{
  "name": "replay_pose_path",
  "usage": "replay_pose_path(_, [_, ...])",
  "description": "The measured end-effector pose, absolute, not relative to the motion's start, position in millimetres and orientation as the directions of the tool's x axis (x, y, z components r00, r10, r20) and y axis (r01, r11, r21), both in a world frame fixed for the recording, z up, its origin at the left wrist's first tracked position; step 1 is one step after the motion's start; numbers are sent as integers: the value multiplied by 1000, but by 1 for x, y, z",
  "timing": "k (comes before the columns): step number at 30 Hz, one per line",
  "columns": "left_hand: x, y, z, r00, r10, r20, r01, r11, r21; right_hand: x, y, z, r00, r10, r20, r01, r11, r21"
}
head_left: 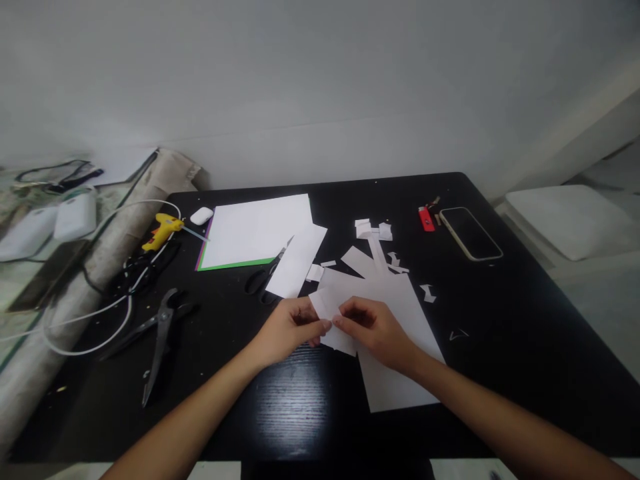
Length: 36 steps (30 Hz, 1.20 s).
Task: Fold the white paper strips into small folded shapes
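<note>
Between my two hands is a small white piece of paper (324, 303). My left hand (295, 323) grips its left side, with the thumb on top and the fingers behind. At its right edge, my right hand (373, 327) pinches with thumb and forefinger. Beneath the hands lies a larger white sheet (400, 367), with other cut paper pieces around it. A white paper strip (299, 260) rests just beyond my left hand, partly covering black-handled scissors (256, 283).
Left are a stack of sheets (255, 230), a yellow glue gun (163, 231), a white earbud case (201, 216), pliers (163, 327) and a looped white cable (131, 313). Paper scraps (429, 293), a red lighter (426, 219) and a phone (471, 233) lie right. A wall stands behind.
</note>
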<state>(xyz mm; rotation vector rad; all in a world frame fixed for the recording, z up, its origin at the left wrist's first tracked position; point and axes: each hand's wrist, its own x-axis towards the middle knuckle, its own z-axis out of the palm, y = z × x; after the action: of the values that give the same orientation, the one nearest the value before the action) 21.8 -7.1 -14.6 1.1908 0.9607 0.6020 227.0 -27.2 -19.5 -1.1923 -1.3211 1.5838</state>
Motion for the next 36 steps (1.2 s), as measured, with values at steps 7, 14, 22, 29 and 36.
replay_pose_path(7, [21, -7, -13, 482, 831, -277, 98, 263, 960, 226, -27, -19, -280, 936, -215, -54, -239, -969])
replay_pose_path(14, [20, -10, -15, 493, 843, -215, 142, 165, 976, 224, -27, -19, -249, 931, -267, -89, -296, -951])
replay_pose_path(22, [20, -12, -16, 527, 830, -184, 199, 90, 976, 224, -28, -19, -297, 917, -265, -78, -300, -951])
replay_pose_path(29, [18, -12, -12, 560, 805, -197, 227, 79, 971, 225, -27, -14, -364, 892, -268, -60, -309, -949])
replay_pose_path(36, [16, -9, -15, 526, 831, -184, 222, 75, 972, 228, -25, -20, -331, 901, -279, -78, -321, -944])
